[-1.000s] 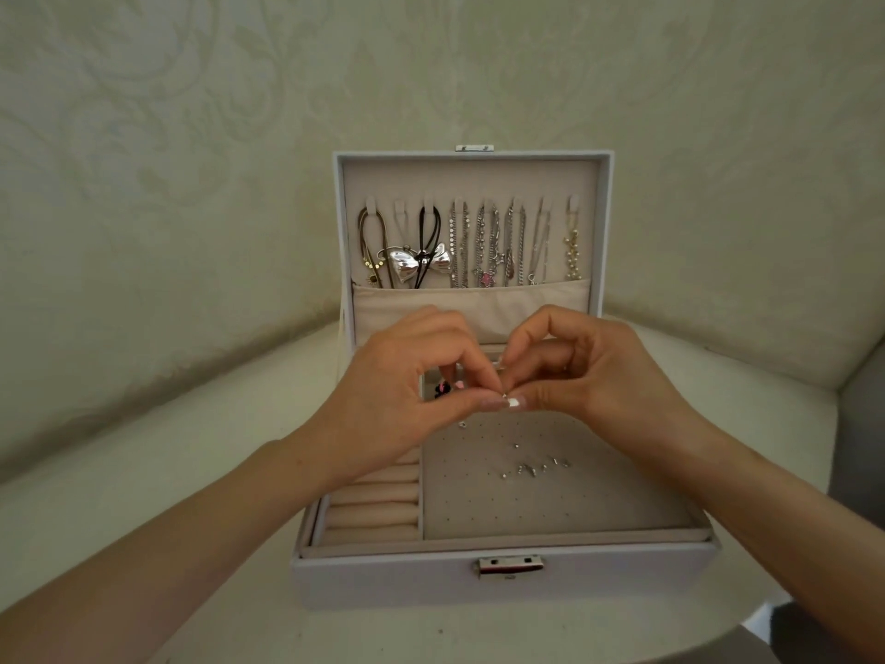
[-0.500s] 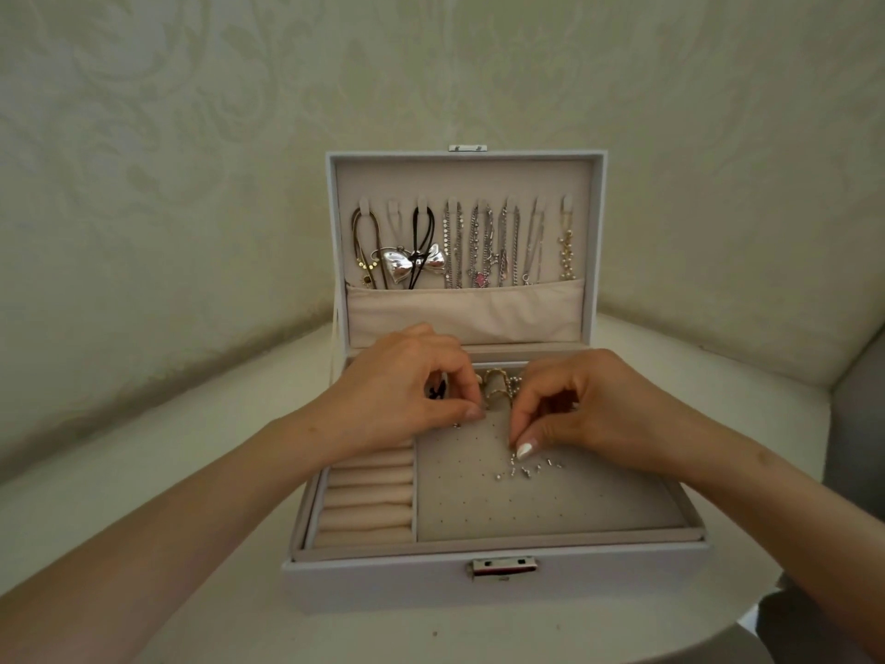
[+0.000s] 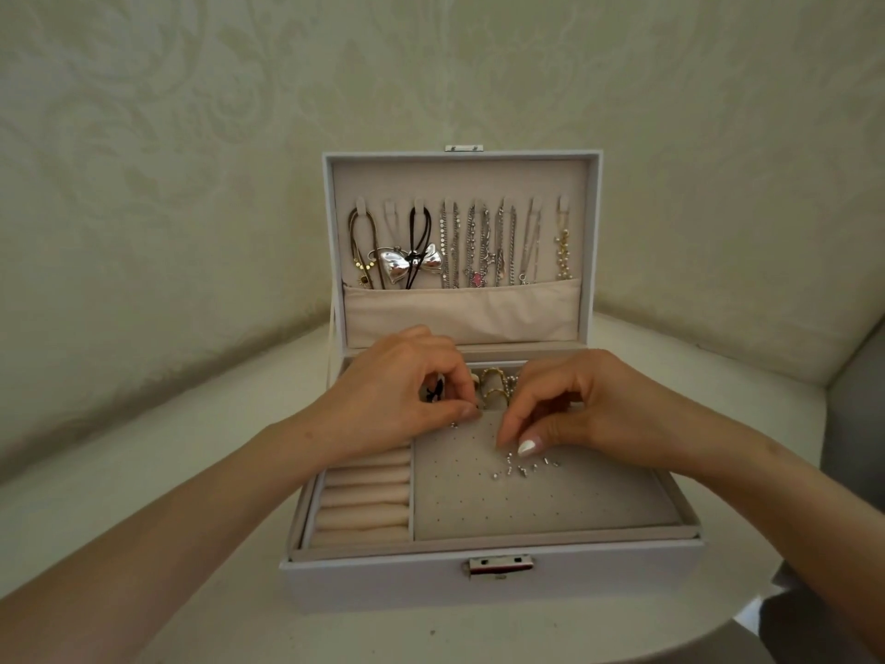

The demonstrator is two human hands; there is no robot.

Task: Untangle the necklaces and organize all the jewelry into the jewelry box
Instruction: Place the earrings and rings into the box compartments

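A white jewelry box (image 3: 493,575) stands open before me. Several necklaces (image 3: 474,249) hang from hooks inside its lid. My left hand (image 3: 397,390) has curled fingers, and its thumb and forefinger pinch a tiny stud earring (image 3: 455,424) at the back left corner of the grey earring pad (image 3: 527,505). My right hand (image 3: 579,404) is curled too, its thumb and forefinger tips pinching down at the pad just above several loose studs (image 3: 522,464). Gold rings (image 3: 493,390) sit in the slots between my hands.
Cream ring rolls (image 3: 366,500) fill the tray's left section. A fabric pocket (image 3: 459,311) spans the lid's bottom. The box sits on a white round table (image 3: 143,452) against a patterned wall. A metal clasp (image 3: 500,565) is on the front.
Both hands came down from holding a tiny piece together in the air. The left went to the pad's back left corner, the right to the loose studs.
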